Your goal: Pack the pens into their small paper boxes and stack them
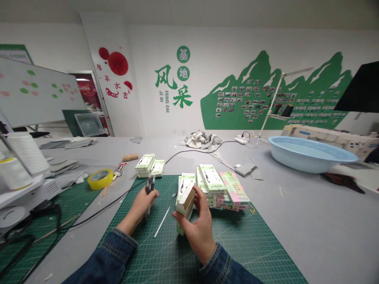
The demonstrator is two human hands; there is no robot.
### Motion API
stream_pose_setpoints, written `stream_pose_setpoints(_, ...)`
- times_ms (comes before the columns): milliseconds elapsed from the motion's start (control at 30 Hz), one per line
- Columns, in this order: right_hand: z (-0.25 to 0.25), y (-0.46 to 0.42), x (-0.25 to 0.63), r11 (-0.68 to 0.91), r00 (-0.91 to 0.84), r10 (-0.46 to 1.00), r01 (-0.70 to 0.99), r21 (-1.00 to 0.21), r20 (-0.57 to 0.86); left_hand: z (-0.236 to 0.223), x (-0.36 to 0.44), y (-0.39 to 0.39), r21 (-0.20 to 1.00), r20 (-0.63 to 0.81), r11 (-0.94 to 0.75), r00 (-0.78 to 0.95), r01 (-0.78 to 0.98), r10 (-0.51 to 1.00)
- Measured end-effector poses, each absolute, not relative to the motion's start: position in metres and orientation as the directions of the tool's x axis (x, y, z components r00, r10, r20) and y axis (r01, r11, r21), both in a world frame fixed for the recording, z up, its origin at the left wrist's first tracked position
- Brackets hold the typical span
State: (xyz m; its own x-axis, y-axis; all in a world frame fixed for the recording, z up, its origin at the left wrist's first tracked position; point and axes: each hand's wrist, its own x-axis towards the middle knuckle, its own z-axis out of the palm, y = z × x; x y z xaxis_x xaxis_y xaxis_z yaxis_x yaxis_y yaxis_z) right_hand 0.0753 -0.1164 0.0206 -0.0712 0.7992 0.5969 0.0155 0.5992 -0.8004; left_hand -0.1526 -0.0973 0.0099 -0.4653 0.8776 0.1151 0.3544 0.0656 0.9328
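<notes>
My right hand (pixel 197 227) grips a small pale green and white carton (pixel 186 205), thumb on one side and fingers on the other. The carton's upper end is open, and its brown inside shows. My left hand (pixel 142 206) is closed around a dark, shiny object (pixel 150 185) with black and silver parts, its kind unclear. Between my hands a thin white stick (pixel 162 222) lies on the green cutting mat (pixel 237 248). Just beyond the held carton are a green-and-white box (pixel 211 177) on a stack and a pink-and-green packet (pixel 233 186).
More small boxes (pixel 145 163) stand at the mat's far left edge. Left of them lie a yellow tape roll (pixel 100 179) and a black cable (pixel 103 211). Crumpled grey cloth (pixel 201 140) lies farther back. A light blue basin (pixel 310 156) is at the right.
</notes>
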Motion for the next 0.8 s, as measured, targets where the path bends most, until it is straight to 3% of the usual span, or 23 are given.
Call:
stream_pose_setpoints(133, 0.021, -0.117, 0.074, 0.605, -0.072, 0.795, 0.019, -0.796, 0.603, 0.009, -0.15, -0.104, 0.969, 0.212, -0.139, -0.398, 0.203, 0.892)
stream_pose_setpoints(333, 0.021, -0.117, 0.074, 0.614, -0.076, 0.787, 0.005, -0.789, 0.612, 0.006, -0.156, -0.107, 0.965, 0.259, -0.221, -0.408, 0.138, 0.876)
stream_pose_setpoints(633, 0.021, -0.12, 0.072, 0.599, -0.106, 0.799, 0.046, -0.799, 0.592, 0.007, -0.164, -0.129, 0.937, 0.242, -0.123, -0.353, 0.327, 0.904)
stream_pose_setpoints(800, 0.02, -0.124, 0.067, 0.604, -0.1, 0.797, 0.095, -0.792, 0.596, 0.012, -0.171, -0.132, 0.796, 0.314, -0.026, -0.377, 0.604, 0.871)
